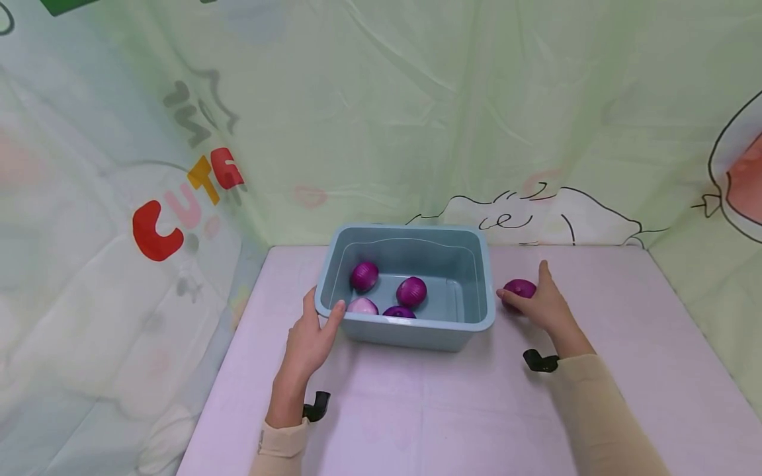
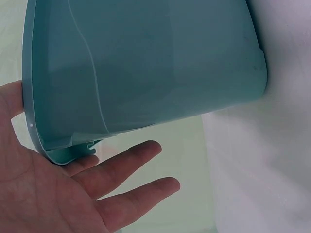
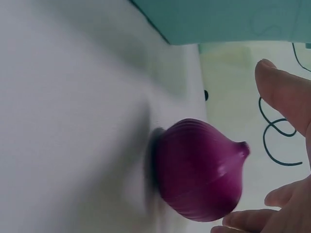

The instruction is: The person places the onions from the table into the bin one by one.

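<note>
A blue-grey plastic tub stands on the table, with several purple onions inside; one of them is paler. My left hand holds the tub's near left corner. In the left wrist view its thumb lies at the rim and one finger is tucked behind it, while two others stretch out beside the wall. Right of the tub, a single purple onion rests on the table. My right hand is spread over it, thumb held away from its side and fingertips close to its lower edge in the right wrist view.
The table has a pale lilac cover. Behind it and to the left hang printed curtains, and the tub stands near the back one. Black wrist mounts stick out from both wrists.
</note>
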{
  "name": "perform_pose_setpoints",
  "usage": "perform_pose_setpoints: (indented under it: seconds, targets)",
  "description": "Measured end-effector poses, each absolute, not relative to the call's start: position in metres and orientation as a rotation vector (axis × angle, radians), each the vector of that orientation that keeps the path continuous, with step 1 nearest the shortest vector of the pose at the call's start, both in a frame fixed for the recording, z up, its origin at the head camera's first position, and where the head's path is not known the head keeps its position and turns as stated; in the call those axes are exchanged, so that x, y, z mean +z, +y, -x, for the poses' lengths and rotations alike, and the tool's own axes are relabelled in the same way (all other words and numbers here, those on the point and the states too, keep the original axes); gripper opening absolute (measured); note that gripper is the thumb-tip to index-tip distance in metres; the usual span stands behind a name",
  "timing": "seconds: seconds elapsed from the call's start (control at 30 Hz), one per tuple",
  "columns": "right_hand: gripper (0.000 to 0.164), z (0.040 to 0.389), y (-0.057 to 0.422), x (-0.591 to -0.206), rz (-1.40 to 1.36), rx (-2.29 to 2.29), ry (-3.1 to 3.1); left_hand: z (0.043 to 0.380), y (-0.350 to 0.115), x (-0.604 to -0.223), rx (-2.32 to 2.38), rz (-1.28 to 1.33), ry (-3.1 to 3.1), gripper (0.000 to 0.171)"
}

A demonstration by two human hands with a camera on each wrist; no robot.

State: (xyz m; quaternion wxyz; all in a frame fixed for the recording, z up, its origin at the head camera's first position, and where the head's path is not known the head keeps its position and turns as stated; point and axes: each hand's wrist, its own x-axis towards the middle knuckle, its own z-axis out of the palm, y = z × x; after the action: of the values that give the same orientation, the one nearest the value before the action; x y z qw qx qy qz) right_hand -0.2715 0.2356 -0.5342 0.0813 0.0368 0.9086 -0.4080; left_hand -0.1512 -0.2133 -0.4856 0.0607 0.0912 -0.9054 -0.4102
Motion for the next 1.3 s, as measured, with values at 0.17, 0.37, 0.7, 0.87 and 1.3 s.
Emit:
perform_pose_setpoints:
  seconds: [0.17, 0.37, 0.7, 0.87, 1.3]
  targets:
    - [0.133, 0.272, 0.234, -0.544, -0.084, -1.217, 2.721, 0.151, -0.213, -0.485, -1.249, -0.280, -2.735, 0.087]
    - [0.128, 0.273, 0.233, -0.556, -0.069, -1.222, 2.752, 0.151, -0.213, -0.486, -1.266, -0.272, -2.729, 0.089]
    - [0.121, 0.274, 0.233, -0.567, -0.086, -1.117, 2.828, 0.151, -0.213, -0.486, -1.271, -0.264, -2.726, 0.086]
    - [0.117, 0.275, 0.235, -0.576, -0.088, -1.048, 2.886, 0.151, -0.213, -0.486, -1.270, -0.257, -2.722, 0.089]
    - [0.101, 0.273, 0.233, -0.578, -0.156, -1.003, 2.927, 0.151, -0.214, -0.484, -1.268, -0.260, -2.721, 0.084]
